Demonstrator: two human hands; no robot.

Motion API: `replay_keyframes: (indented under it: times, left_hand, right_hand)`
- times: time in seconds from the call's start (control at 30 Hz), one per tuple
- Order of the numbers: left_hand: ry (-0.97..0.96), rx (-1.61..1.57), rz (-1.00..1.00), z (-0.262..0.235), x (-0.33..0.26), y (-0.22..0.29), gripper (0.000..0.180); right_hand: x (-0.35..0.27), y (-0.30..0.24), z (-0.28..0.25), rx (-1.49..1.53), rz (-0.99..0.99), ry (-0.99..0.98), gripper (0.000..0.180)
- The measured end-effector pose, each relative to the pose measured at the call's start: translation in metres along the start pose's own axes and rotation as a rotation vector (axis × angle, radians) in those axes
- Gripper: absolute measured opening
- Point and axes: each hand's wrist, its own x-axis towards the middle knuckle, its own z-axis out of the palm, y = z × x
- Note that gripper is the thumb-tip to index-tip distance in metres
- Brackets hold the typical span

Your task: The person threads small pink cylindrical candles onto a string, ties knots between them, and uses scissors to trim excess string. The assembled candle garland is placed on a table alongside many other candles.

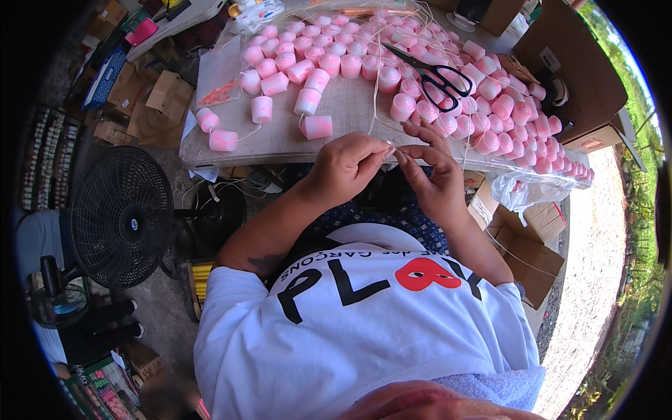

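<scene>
My left hand (348,165) is closed in a pinch, thumb against forefinger, on the end of a thin white cord (376,105). My right hand (435,175) meets it fingertip to fingertip, thumb and forefinger pinching at the same spot, other fingers raised. The bit between the fingertips is tiny and partly hidden. Just beyond lie many pink-and-white cylinders (350,66) with swirled tops, some joined by cord. One cylinder (317,127) rests on its side close to my left hand. Black-handled scissors (445,85) lie on the heap past my right hand.
The pale work table (234,150) has a clear plastic bag (528,190) hanging off its right side. A cardboard box (574,77) stands at the far right, and another open box (525,245) sits below. On the left is a black fan (122,217); a person's legs (105,322) show behind it.
</scene>
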Motion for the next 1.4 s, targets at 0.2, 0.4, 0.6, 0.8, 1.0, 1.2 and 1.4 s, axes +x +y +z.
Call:
replay_keyframes:
  times: [0.2,0.4,0.6,0.8,1.0,1.2,1.4]
  left_hand:
    - [-0.053,-0.05,-0.073,-0.002,0.003,0.0,0.017]
    - [-0.113,0.041,-0.055,-0.011,-0.002,-0.004,0.012]
    - [-0.079,-0.112,-0.047,-0.009,0.007,0.001,0.006]
    - [-0.055,-0.522,-0.366,0.01,-0.008,-0.012,0.012]
    - [-0.05,-0.593,-0.462,0.015,-0.016,-0.012,0.012]
    - [0.037,-0.597,-0.465,0.026,-0.021,-0.017,0.01]
    - [0.183,-0.05,-0.184,0.025,-0.014,-0.011,0.016]
  right_hand:
    - [0.003,0.003,-0.003,-0.022,-0.035,0.035,0.013]
    - [0.001,0.001,-0.007,-0.191,-0.131,0.055,0.015]
    - [-0.003,-0.002,-0.001,-0.016,-0.014,-0.089,0.014]
    - [0.003,0.0,0.007,0.449,0.179,-0.162,0.012]
    - [0.003,0.0,0.013,0.009,-0.113,-0.039,0.016]
    - [0.004,-0.005,0.017,-0.274,-0.309,0.048,0.018]
    - [-0.001,-0.004,0.012,-0.049,-0.006,-0.048,0.016]
